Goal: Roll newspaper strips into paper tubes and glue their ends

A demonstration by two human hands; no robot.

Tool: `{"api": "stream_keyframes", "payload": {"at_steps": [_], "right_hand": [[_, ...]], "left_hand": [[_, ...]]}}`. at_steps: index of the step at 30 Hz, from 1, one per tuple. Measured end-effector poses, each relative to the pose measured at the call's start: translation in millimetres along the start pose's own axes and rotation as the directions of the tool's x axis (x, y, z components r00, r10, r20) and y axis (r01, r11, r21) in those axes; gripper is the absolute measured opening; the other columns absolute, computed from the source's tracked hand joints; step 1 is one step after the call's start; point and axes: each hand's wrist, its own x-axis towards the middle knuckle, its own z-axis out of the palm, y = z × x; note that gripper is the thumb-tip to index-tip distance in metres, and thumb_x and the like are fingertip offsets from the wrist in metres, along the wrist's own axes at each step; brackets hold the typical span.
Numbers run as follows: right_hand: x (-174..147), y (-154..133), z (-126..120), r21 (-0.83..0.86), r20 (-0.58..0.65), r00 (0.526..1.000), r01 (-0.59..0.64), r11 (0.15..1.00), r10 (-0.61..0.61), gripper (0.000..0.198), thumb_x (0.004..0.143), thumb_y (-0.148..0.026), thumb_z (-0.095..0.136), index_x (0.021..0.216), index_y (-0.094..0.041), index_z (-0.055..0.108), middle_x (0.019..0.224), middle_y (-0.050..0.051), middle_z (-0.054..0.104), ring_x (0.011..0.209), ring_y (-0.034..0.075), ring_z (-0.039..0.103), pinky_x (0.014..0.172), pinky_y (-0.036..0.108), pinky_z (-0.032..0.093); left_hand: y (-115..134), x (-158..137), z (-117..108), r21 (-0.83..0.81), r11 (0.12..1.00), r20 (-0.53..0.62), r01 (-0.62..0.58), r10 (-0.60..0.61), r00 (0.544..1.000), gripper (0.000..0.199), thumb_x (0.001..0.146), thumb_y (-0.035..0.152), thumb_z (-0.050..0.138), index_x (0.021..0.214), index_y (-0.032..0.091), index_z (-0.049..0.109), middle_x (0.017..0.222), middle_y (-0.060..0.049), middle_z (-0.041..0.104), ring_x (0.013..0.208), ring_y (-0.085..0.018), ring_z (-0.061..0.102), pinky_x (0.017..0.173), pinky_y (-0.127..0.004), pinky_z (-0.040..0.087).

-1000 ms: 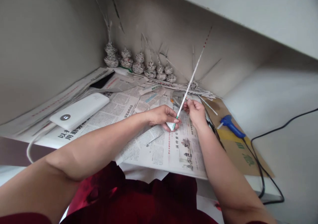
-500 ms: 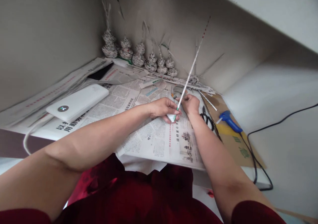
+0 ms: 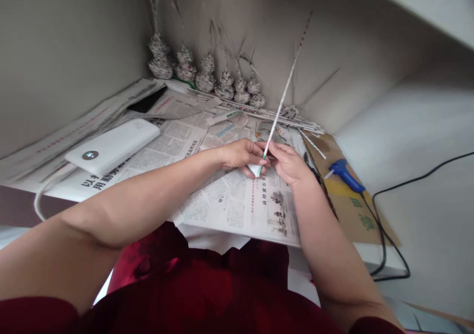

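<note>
Head view, closest thing first: a dark red garment [image 3: 203, 294] down at the bottom, then the counter [image 3: 366, 252], mostly covered in newspaper [image 3: 237, 200]. Just above that are the hands, close together. Left hand [image 3: 242, 155] has the lower end of a thin white paper stick [image 3: 280, 106] pinched between thumb and fingers, right around its green bit, with a small flap of paper showing below. Right hand [image 3: 291, 163] is curled in at the stick just above; fingers look like they touch it, but honestly can't tell if they're actually gripping. Stick itself tilts up and away, reddish marks near the far tip. My guess is the step in hand is rolling a paper strip into that tube, down at the tail end of the wrap. If so, next move calls for a light, even twist with the flap pressed snug so it doesn't spring loose. Off to the left sits a white device [image 3: 114, 144], and to the right a blue glue gun [image 3: 346, 176] rests on brown cardboard [image 3: 346, 228]. Further back there's a pile of paper rods [image 3: 296, 120], then a row of woven gourd shapes [image 3: 205, 72] against the wall [image 3: 240, 8].
</note>
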Motion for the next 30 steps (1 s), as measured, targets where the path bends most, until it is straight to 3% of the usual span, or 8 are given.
{"api": "stream_keyframes", "payload": {"at_steps": [6,11,16,22,26,30], "right_hand": [[0.4,7.7,-2.3,0.149,-0.128,0.991,0.052,0.987,-0.033,0.021,0.067,-0.042,0.075,0.072,-0.022,0.071,0.076,0.001,0.067,0.064,0.013,0.058,0.057,0.028,0.046],[-6.9,2.2,-1.9,0.163,0.006,1.000,-0.023,0.986,0.022,0.027,0.070,-0.042,0.073,0.087,-0.021,0.073,0.080,0.004,0.069,0.067,0.016,0.061,0.061,0.031,0.049],[-6.0,3.8,-0.6,0.173,-0.120,0.993,0.012,0.985,0.009,0.021,0.064,-0.039,0.079,0.070,-0.021,0.070,0.073,0.000,0.066,0.064,0.013,0.059,0.057,0.027,0.047],[-7.1,2.1,-1.5,0.148,-0.061,0.997,-0.028,0.989,0.038,0.030,0.066,-0.046,0.075,0.082,-0.021,0.072,0.081,0.003,0.068,0.071,0.016,0.060,0.062,0.030,0.049],[-7.8,0.8,-1.3,0.171,-0.166,0.986,0.009,0.985,0.020,0.022,0.064,-0.040,0.078,0.069,-0.021,0.069,0.074,0.000,0.065,0.066,0.013,0.058,0.057,0.026,0.047],[-8.6,0.7,-0.9,0.182,-0.046,0.998,-0.028,0.983,0.037,0.025,0.068,-0.042,0.075,0.080,-0.021,0.071,0.082,0.003,0.067,0.073,0.015,0.060,0.060,0.029,0.049]], "left_hand": [[-0.4,-0.6,2.2,0.044,0.999,0.021,-0.014,0.013,1.000,0.025,0.074,0.027,0.069,0.091,0.009,0.068,0.085,-0.010,0.069,0.074,-0.015,0.065,0.063,-0.027,0.054],[0.5,-1.7,2.2,0.091,0.996,0.051,-0.019,0.014,0.999,0.021,0.074,0.028,0.069,0.082,0.009,0.068,0.085,-0.010,0.069,0.075,-0.014,0.065,0.065,-0.027,0.054],[-1.8,-0.9,4.0,0.061,0.998,0.045,0.015,-0.018,0.999,0.023,0.073,0.026,0.069,0.090,0.010,0.069,0.085,-0.009,0.069,0.071,-0.014,0.066,0.065,-0.029,0.055],[-0.7,-1.8,4.9,0.085,0.996,0.028,0.002,-0.004,1.000,0.022,0.073,0.027,0.069,0.086,0.009,0.069,0.086,-0.011,0.069,0.075,-0.015,0.066,0.064,-0.027,0.055],[-0.3,-2.8,4.8,0.091,0.996,0.043,0.000,-0.004,0.999,0.024,0.074,0.027,0.069,0.091,0.010,0.070,0.086,-0.010,0.070,0.074,-0.014,0.066,0.062,-0.024,0.054],[-0.4,-3.1,4.0,0.113,0.994,0.043,-0.010,0.005,0.999,0.020,0.074,0.027,0.068,0.084,0.010,0.070,0.084,-0.009,0.069,0.077,-0.015,0.066,0.064,-0.024,0.054]]}}
